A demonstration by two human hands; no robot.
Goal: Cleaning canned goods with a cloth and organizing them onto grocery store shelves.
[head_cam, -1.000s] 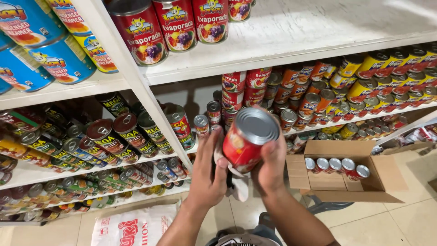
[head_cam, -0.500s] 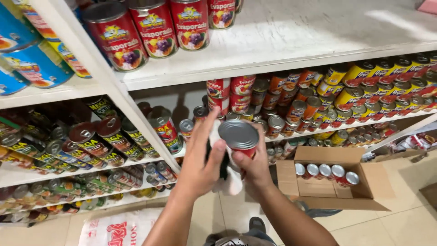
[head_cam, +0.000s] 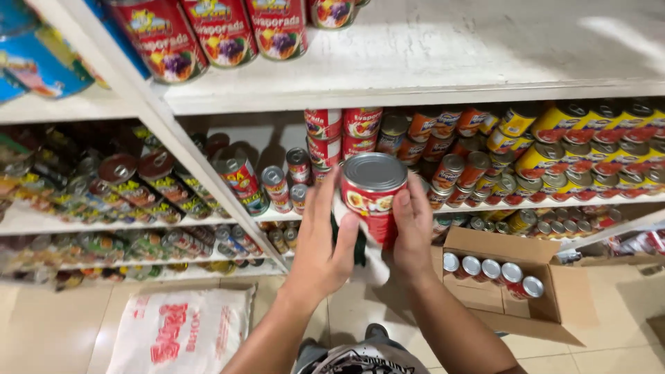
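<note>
**Can turned upright between both hands**

The can now stands upright before the shelves, its silver lid facing the camera; a second ago it lay tilted with the lid angled toward the viewer. The right hand wraps its side at 3 o'clock, fingers pressed against the label. The left hand sits at 9 o'clock, fingers spread, thumb pressing a white cloth against the can's lower side. It looks as if the wiping goes on. The box of small cans lies at 4 o'clock on the floor.
</note>
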